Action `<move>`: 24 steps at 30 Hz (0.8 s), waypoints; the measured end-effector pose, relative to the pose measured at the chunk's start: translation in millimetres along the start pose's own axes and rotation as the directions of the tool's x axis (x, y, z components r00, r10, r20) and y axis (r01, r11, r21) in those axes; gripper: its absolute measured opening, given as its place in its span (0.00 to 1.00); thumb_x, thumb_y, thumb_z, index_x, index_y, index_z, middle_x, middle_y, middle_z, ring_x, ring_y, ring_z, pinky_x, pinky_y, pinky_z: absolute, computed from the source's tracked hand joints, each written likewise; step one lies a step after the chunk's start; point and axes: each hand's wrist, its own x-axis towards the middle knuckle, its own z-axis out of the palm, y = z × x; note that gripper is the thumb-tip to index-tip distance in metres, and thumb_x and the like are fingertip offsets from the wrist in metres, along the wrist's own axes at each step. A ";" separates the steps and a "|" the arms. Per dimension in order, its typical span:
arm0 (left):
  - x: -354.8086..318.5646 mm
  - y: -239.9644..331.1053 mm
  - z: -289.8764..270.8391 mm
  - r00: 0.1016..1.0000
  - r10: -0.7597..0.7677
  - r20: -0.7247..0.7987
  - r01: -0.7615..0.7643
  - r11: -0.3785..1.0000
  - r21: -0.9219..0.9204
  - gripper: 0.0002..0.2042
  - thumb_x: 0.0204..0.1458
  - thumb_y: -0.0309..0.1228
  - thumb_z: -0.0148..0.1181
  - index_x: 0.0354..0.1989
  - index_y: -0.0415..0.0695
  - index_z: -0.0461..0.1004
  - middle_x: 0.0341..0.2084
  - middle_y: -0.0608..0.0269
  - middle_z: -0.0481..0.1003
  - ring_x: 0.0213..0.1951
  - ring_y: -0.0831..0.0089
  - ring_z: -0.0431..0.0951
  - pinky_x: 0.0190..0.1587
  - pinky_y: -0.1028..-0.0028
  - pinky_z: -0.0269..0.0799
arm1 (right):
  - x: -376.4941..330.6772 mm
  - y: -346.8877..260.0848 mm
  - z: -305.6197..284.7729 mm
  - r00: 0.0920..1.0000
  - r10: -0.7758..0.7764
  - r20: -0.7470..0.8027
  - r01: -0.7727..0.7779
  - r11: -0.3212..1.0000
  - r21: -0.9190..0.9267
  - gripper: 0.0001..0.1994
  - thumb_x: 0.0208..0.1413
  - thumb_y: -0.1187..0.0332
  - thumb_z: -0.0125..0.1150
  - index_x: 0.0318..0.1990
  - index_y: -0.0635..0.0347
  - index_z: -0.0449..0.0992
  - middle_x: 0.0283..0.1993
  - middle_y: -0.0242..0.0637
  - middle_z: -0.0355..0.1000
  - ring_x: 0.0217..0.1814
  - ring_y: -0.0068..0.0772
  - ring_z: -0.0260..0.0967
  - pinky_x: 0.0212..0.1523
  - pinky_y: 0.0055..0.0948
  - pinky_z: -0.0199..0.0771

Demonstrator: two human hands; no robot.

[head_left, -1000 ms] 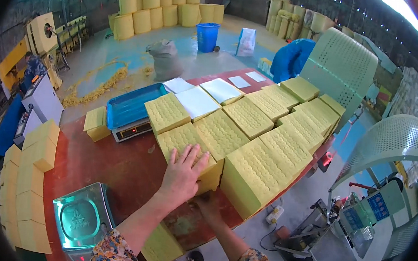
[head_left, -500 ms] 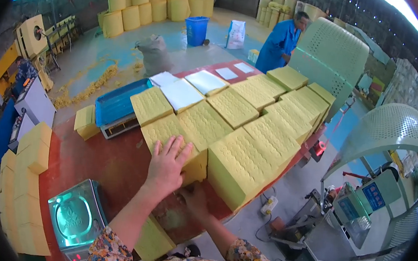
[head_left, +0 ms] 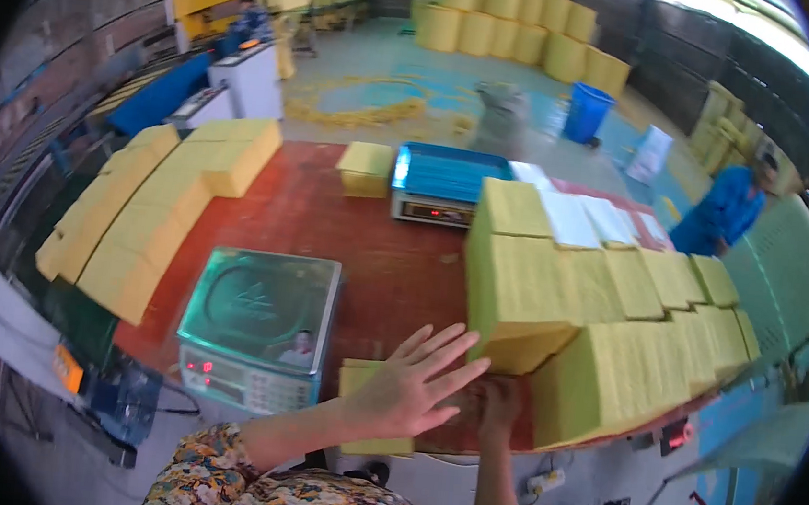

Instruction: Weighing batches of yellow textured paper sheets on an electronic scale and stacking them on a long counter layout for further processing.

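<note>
My left hand (head_left: 412,383) is open, fingers spread, in the air just left of a large block of stacked yellow paper sheets (head_left: 527,278). Beneath this hand a smaller yellow paper stack (head_left: 376,445) shows in part at the table's near edge. My right hand (head_left: 499,405) is low at the near face of the large block, in shadow. Its fingers are blurred and partly hidden, so I cannot make out a grip. Right of it stands another yellow paper block (head_left: 595,385). White sheets (head_left: 569,221) lie on the farther stacks.
On the red table (head_left: 383,279) are a silver scale (head_left: 261,302) and a blue-topped scale (head_left: 450,175). Yellow stacks (head_left: 153,216) line the left side. A person in blue (head_left: 721,208) stands at the far right by a pale green perforated guard (head_left: 783,266). A blue bin (head_left: 587,115) stands beyond.
The view has swung to the left. My left hand has lifted off the top of the yellow paper block and moved left of it. My right hand stays low at the block's near face.
</note>
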 end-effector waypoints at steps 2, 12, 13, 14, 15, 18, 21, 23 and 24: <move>-51.8 -9.5 -32.9 0.989 -0.139 -0.055 0.138 0.990 -0.012 0.32 0.44 0.29 0.67 0.61 0.45 0.66 0.63 0.49 0.62 0.63 0.52 0.64 0.62 0.54 0.62 | -23.8 -28.4 11.4 0.995 0.099 -0.010 -0.097 0.986 0.139 0.06 0.55 0.75 0.56 0.39 0.64 0.71 0.31 0.36 0.73 0.29 0.24 0.70 0.32 0.25 0.72; -220.7 -10.9 -136.4 0.628 -0.628 -0.459 0.612 0.763 -0.207 0.13 0.48 0.21 0.62 0.44 0.38 0.76 0.37 0.52 0.80 0.39 0.56 0.81 0.41 0.67 0.76 | -144.9 -134.0 188.0 0.867 -0.107 0.486 -0.054 0.951 0.306 0.03 0.59 0.80 0.50 0.37 0.63 0.70 0.31 0.37 0.73 0.30 0.26 0.71 0.33 0.25 0.72; -230.7 -12.8 -147.2 0.639 -0.599 -0.483 0.604 0.779 -0.168 0.13 0.48 0.20 0.61 0.43 0.38 0.77 0.36 0.52 0.80 0.38 0.57 0.81 0.41 0.67 0.75 | -162.1 -135.8 208.6 0.823 -0.073 0.564 -0.109 0.953 0.283 0.03 0.59 0.80 0.50 0.37 0.63 0.70 0.30 0.39 0.73 0.30 0.27 0.70 0.33 0.26 0.72; -239.5 -15.3 -157.3 0.650 -0.566 -0.506 0.592 0.795 -0.129 0.12 0.48 0.20 0.60 0.43 0.38 0.77 0.36 0.52 0.80 0.38 0.58 0.81 0.40 0.67 0.75 | -175.1 -132.0 227.2 0.770 -0.062 0.636 -0.138 0.956 0.260 0.03 0.58 0.80 0.50 0.37 0.63 0.70 0.31 0.39 0.73 0.30 0.27 0.71 0.34 0.26 0.72; -251.7 -16.6 -168.4 0.651 -0.564 -0.508 0.590 0.797 -0.129 0.12 0.48 0.20 0.60 0.43 0.38 0.77 0.36 0.52 0.80 0.38 0.58 0.81 0.40 0.67 0.75 | -188.6 -126.6 245.1 0.712 -0.049 0.700 -0.165 0.958 0.235 0.03 0.58 0.80 0.51 0.38 0.63 0.70 0.31 0.39 0.73 0.31 0.28 0.71 0.34 0.27 0.73; -305.7 -32.8 -203.8 0.607 -0.569 -0.554 0.621 0.775 -0.117 0.11 0.50 0.19 0.57 0.42 0.37 0.77 0.35 0.52 0.80 0.36 0.58 0.81 0.41 0.67 0.75 | -237.7 -102.4 302.4 0.520 -0.053 0.852 -0.259 0.941 0.216 0.04 0.61 0.79 0.52 0.41 0.64 0.70 0.34 0.39 0.74 0.36 0.26 0.72 0.39 0.27 0.75; -358.2 -58.8 -248.9 0.556 -0.587 -0.589 0.664 0.739 -0.109 0.10 0.51 0.20 0.56 0.41 0.37 0.77 0.35 0.53 0.80 0.36 0.59 0.81 0.41 0.67 0.75 | -299.4 -72.4 373.3 0.355 0.125 0.926 -0.358 0.934 0.011 0.07 0.61 0.77 0.54 0.46 0.65 0.71 0.37 0.35 0.74 0.36 0.23 0.72 0.41 0.25 0.74; -381.0 -83.1 -279.3 0.560 -0.584 -0.587 0.664 0.740 -0.103 0.09 0.52 0.19 0.55 0.41 0.37 0.77 0.35 0.53 0.80 0.36 0.61 0.81 0.40 0.68 0.75 | -331.0 -31.9 420.6 0.274 0.049 0.961 -0.194 0.981 0.006 0.11 0.59 0.77 0.56 0.50 0.64 0.71 0.39 0.36 0.74 0.39 0.24 0.74 0.42 0.27 0.75; -378.8 -93.2 -298.5 0.564 -0.582 -0.585 0.670 0.737 -0.088 0.08 0.52 0.19 0.54 0.39 0.36 0.76 0.35 0.53 0.79 0.37 0.62 0.81 0.41 0.69 0.75 | -342.8 -13.4 441.0 0.290 -0.017 0.957 -0.087 0.995 0.044 0.13 0.58 0.77 0.57 0.51 0.63 0.70 0.41 0.39 0.74 0.41 0.27 0.74 0.42 0.29 0.75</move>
